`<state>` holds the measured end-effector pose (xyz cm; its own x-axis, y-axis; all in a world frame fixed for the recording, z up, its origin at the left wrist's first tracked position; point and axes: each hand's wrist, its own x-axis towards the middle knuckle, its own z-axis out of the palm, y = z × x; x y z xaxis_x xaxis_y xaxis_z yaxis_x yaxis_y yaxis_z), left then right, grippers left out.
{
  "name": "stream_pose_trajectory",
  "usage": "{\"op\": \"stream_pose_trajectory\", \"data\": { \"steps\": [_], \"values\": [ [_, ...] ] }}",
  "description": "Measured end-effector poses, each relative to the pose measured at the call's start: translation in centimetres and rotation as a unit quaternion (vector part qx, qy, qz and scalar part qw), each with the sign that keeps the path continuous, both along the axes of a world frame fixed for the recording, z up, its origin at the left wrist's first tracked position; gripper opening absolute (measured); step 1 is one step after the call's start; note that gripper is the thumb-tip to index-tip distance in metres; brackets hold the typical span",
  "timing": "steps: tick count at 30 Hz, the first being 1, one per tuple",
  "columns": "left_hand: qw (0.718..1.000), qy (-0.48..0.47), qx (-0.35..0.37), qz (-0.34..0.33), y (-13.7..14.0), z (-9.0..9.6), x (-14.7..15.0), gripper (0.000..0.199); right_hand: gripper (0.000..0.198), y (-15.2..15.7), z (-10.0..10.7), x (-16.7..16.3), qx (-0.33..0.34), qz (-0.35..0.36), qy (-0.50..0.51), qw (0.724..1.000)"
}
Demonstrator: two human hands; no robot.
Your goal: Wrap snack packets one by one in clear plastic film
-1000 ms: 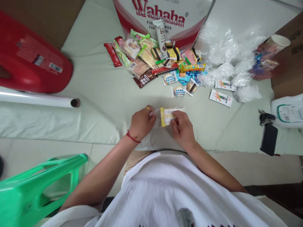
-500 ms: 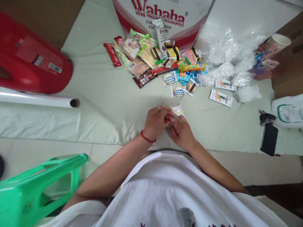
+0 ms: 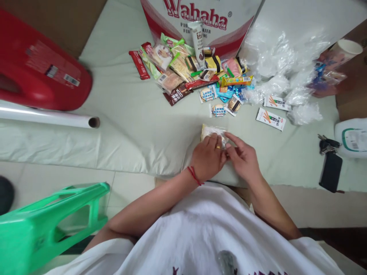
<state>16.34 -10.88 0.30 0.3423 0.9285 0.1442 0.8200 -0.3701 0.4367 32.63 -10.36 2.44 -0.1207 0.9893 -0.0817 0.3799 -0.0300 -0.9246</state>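
A small packet (image 3: 213,131) in clear, shiny plastic with yellowish edges lies on the cloth near the table's front edge. My left hand (image 3: 208,157) covers its lower part, with curled fingers pressing on the plastic. At the packet's right end, the thumb and index finger of my right hand (image 3: 244,156) hold the plastic's edge. What is inside the packet is hard to make out. Just beyond it lie a blue-and-white biscuit packet (image 3: 218,110) and a small round-biscuit packet (image 3: 234,104).
A heap of wrapped snacks (image 3: 180,72) leans towards a Wahaha carton (image 3: 200,15). Crumpled clear plastic bundles (image 3: 275,65) and breadstick sachets (image 3: 271,119) are on the right, beyond them keys and a black case (image 3: 330,172). Leftward are a red jug (image 3: 57,72), a roll (image 3: 48,114) and a green stool (image 3: 57,221).
The packet has turned and now shows more of its top. My left hand has moved over it, and my right hand has shifted right to its end. The camera view has shifted slightly.
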Motion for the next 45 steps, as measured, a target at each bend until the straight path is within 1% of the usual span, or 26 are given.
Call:
{"op": "stream_pose_trajectory", "data": {
  "steps": [2, 3, 4, 5, 7, 8, 10, 12, 14, 15, 16, 17, 18, 20, 21, 23, 25, 27, 29, 31, 34, 36, 38, 41, 43, 45],
  "values": [
    [0.999, 0.041, 0.015, -0.003, -0.4, 0.0, 0.5, 0.052, 0.038, 0.7, 1.1, 0.4, 0.112, -0.011, -0.106, 0.988],
    [0.998, 0.058, 0.02, -0.001, -0.6, -0.1, 0.6, 0.051, 0.037, 1.1, 1.4, 0.5, 0.162, 0.011, -0.141, 0.977],
    [0.997, 0.073, 0.025, 0.0, -0.7, -0.2, 0.8, 0.047, 0.039, 1.6, 1.4, 0.6, 0.198, 0.056, -0.162, 0.965],
    [0.996, 0.084, 0.028, -0.002, -0.8, -0.4, 0.9, 0.044, 0.042, 2.1, 1.2, 0.6, 0.218, 0.116, -0.173, 0.954],
    [0.995, 0.096, 0.028, -0.02, -1.1, -0.8, 1.0, 0.038, 0.05, 3.1, 0.2, 0.6, 0.21, 0.229, -0.179, 0.934],
    [0.994, 0.096, 0.028, -0.031, -1.3, -1.0, 0.9, 0.038, 0.053, 3.6, -0.5, 0.7, 0.191, 0.262, -0.181, 0.928],
    [0.994, 0.081, 0.034, -0.06, -2.0, -1.5, 0.4, 0.04, 0.056, 4.2, -1.9, 1.0, 0.153, 0.28, -0.181, 0.93],
    [0.992, 0.031, 0.052, -0.111, -3.2, -1.9, -0.5, 0.043, 0.059, 4.6, -2.8, 1.4, 0.128, 0.272, -0.17, 0.939],
    [0.981, -0.053, 0.094, -0.161, -4.4, -2.2, -1.6, 0.04, 0.06, 4.6, -3.2, 1.7, 0.114, 0.265, -0.156, 0.945],
    [0.973, -0.096, 0.126, -0.167, -4.9, -2.3, -2.1, 0.038, 0.061, 4.5, -3.2, 1.8, 0.109, 0.262, -0.151, 0.947],
    [0.967, -0.131, 0.158, -0.151, -5.2, -2.3, -2.5, 0.038, 0.061, 4.5, -3.2, 1.7, 0.105, 0.258, -0.146, 0.949],
    [0.965, -0.149, 0.183, -0.118, -5.3, -2.3, -2.8, 0.041, 0.062, 4.4, -3.1, 1.6, 0.101, 0.254, -0.139, 0.952],
    [0.967, -0.15, 0.191, -0.076, -5.1, -2.3, -2.9, 0.046, 0.062, 4.3, -3.1, 1.5, 0.098, 0.249, -0.131, 0.955],
    [0.98, -0.109, 0.163, -0.026, -4.1, -2.3, -2.7, 0.056, 0.064, 4.1, -3.1, 1.3, 0.091, 0.237, -0.107, 0.961],
    [0.988, -0.077, 0.133, -0.025, -3.5, -2.4, -2.4, 0.058, 0.064, 4.0, -3.2, 1.3, 0.084, 0.229, -0.088, 0.966],
    [0.995, -0.018, 0.084, -0.056, -2.3, -2.7, -1.9, 0.061, 0.067, 3.8, -3.5, 1.5, 0.063, 0.21, -0.023, 0.975],
    [0.994, 0.025, 0.066, -0.085, -1.4, -3.1, -1.6, 0.064, 0.074, 3.6, -4.0, 2.1, 0.042, 0.17, 0.057, 0.983],
    [0.991, 0.047, 0.071, -0.098, -1.1, -3.4, -1.7, 0.064, 0.079, 3.4, -4.4, 2.8, 0.03, 0.099, 0.102, 0.989],
    [0.99, 0.055, 0.079, -0.104, -1.0, -3.4, -1.8, 0.061, 0.075, 3.4, -4.6, 3.4, 0.022, 0.029, 0.095, 0.995],
    [0.99, 0.059, 0.08, -0.1, -1.0, -3.2, -1.8, 0.058, 0.071, 3.4, -4.6, 3.7, 0.008, -0.004, 0.062, 0.998],
    [0.991, 0.069, 0.073, -0.086, -0.6, -2.6, -1.2, 0.058, 0.068, 3.8, -3.9, 3.3, 0.008, 0.004, -0.03, 0.999],
    [0.992, 0.076, 0.06, -0.085, -0.2, -2.2, -0.6, 0.063, 0.063, 4.1, -3.3, 2.8, 0.025, 0.019, -0.098, 0.995],
    [0.992, 0.082, 0.042, -0.087, 0.2, -2.0, -0.2, 0.069, 0.058, 4.4, -2.5, 2.4, 0.026, 0.028, -0.131, 0.991],
    [0.993, 0.075, 0.035, -0.088, 0.5, -2.3, 0.1, 0.074, 0.057, 4.6, -1.7, 2.1, -0.009, 0.014, -0.109, 0.994],
    [0.993, 0.058, 0.053, -0.091, 0.6, -3.0, 0.1, 0.075, 0.059, 4.4, -1.4, 1.9, -0.053, -0.004, -0.049, 0.997],
    [0.992, 0.037, 0.082, -0.091, 0.8, -3.9, 0.0, 0.074, 0.061, 4.0, -1.3, 1.7, -0.109, -0.029, 0.038, 0.993]
  ]
}}
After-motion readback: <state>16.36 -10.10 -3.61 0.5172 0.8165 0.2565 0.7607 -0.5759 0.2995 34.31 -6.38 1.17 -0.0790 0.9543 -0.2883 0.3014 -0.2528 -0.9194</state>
